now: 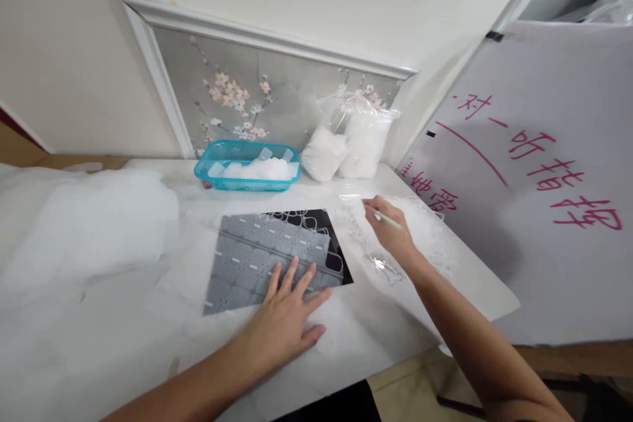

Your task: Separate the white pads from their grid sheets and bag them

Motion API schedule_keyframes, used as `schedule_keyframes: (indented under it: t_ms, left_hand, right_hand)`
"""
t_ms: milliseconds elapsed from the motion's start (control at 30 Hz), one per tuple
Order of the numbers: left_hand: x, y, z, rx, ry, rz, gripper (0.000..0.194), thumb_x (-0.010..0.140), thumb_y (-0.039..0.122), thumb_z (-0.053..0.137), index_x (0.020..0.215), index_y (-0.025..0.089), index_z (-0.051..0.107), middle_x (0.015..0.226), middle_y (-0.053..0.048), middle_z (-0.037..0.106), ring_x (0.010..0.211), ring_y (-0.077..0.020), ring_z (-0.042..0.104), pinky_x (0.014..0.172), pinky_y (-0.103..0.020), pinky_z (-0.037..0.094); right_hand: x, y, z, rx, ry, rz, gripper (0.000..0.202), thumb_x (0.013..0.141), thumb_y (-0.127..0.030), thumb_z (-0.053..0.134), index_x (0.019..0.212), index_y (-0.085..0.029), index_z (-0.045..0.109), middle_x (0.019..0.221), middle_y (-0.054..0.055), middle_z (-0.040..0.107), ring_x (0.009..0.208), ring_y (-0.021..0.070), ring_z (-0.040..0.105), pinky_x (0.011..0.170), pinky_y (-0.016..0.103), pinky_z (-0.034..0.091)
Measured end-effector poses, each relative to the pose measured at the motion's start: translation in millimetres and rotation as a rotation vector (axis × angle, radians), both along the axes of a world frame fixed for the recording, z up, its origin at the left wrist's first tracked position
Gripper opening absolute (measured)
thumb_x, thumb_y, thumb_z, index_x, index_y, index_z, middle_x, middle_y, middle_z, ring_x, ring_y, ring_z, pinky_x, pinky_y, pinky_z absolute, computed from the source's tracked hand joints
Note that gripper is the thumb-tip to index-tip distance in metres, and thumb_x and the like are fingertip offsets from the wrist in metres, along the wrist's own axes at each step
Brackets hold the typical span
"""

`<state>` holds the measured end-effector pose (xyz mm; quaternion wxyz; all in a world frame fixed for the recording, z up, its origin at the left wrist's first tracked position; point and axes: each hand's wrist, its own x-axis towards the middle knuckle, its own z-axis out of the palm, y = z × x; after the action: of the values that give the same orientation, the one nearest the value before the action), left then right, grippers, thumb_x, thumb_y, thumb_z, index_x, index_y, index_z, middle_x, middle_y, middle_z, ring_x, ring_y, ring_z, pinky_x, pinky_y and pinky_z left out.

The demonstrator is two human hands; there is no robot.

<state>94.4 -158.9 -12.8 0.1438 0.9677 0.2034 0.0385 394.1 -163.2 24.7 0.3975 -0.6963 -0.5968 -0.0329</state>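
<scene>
My left hand [291,313] lies with its fingers spread on a translucent sheet [252,267] marked in rows of rounded shapes. Beneath that sheet is a black board [341,270], its dark surface showing at the top and right edges. Off to the right, my right hand [390,227] is closed around a slim pale green pen-like tool [388,219]. Its tip is hidden by the fingers. Under and around this hand are clear plastic scraps [380,265] and a small clear strip [351,197] on the white table [346,343].
A blue plastic basket [247,184] with white pieces stands at the back, beside clear bags [346,145] of white material. White translucent sheeting [89,231] is heaped at left. A whiteboard with red writing [558,264] stands along the right side.
</scene>
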Motion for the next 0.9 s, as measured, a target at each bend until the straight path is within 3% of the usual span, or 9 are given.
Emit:
schedule_keyframes:
  t_ms: [67, 133, 200, 333, 433, 900]
  left_hand:
    - [-0.8, -1.3, -2.3, 0.023, -0.028, 0.014, 0.064, 0.089, 0.050, 0.054, 0.148, 0.041, 0.031, 0.158, -0.009, 0.017, 0.144, -0.0413, 0.007, 0.110, -0.066, 0.008]
    - [-1.5, -3.0, -5.8, 0.055, -0.060, 0.050, 0.072, 0.087, 0.051, 0.056, 0.150, 0.031, 0.029, 0.157, -0.014, 0.019, 0.145, -0.0383, 0.008, 0.113, -0.061, 0.009]
    - [-2.3, -4.5, -9.2, 0.081, -0.067, 0.080, 0.077, 0.086, 0.053, 0.057, 0.150, 0.020, 0.030, 0.155, -0.019, 0.020, 0.145, -0.0360, 0.008, 0.115, -0.057, 0.008]
    - [-3.3, -5.0, -13.2, 0.091, -0.041, 0.067, 0.075, 0.086, 0.056, 0.055, 0.148, 0.019, 0.033, 0.155, -0.019, 0.022, 0.146, -0.0355, 0.005, 0.116, -0.056, 0.006]
    - [-3.0, -4.4, -13.7, 0.090, -0.044, 0.061, 0.075, 0.087, 0.057, 0.053, 0.149, 0.019, 0.033, 0.154, -0.019, 0.022, 0.145, -0.0361, 0.003, 0.115, -0.056, 0.004]
    - [-2.8, -3.8, -12.1, 0.074, -0.049, 0.057, 0.075, 0.087, 0.056, 0.053, 0.148, 0.019, 0.033, 0.155, -0.019, 0.021, 0.145, -0.0371, 0.005, 0.115, -0.057, 0.003]
  right_hand:
    - [-24.7, -5.1, -9.0, -0.054, -0.048, 0.228, 0.015, 0.095, -0.026, 0.044, 0.098, -0.020, 0.057, 0.103, 0.009, 0.065, 0.092, 0.0207, 0.061, 0.081, 0.034, 0.047]
    - [-52.6, -13.2, -21.2, -0.133, -0.085, 0.438, 0.022, 0.095, -0.024, 0.042, 0.112, -0.021, 0.057, 0.102, 0.009, 0.064, 0.094, 0.0206, 0.060, 0.083, 0.035, 0.048]
    - [-74.1, -20.3, -30.6, -0.201, -0.061, 0.534, 0.023, 0.094, -0.020, 0.044, 0.113, -0.021, 0.058, 0.097, 0.008, 0.065, 0.093, 0.0198, 0.060, 0.080, 0.033, 0.049]
    - [-87.3, -24.4, -32.3, -0.295, 0.152, 0.489, 0.005, 0.088, -0.018, 0.053, 0.087, -0.020, 0.057, 0.097, 0.005, 0.066, 0.094, 0.0185, 0.061, 0.082, 0.032, 0.049]
    - [-84.3, -21.8, -27.6, -0.336, 0.237, 0.480, 0.014, 0.085, -0.017, 0.056, 0.073, -0.019, 0.049, 0.104, 0.005, 0.065, 0.099, 0.0184, 0.060, 0.086, 0.033, 0.047]
    - [-80.0, -18.1, -26.7, -0.370, 0.279, 0.520, 0.014, 0.084, -0.018, 0.058, 0.073, -0.018, 0.049, 0.103, 0.005, 0.064, 0.096, 0.0174, 0.061, 0.085, 0.032, 0.047]
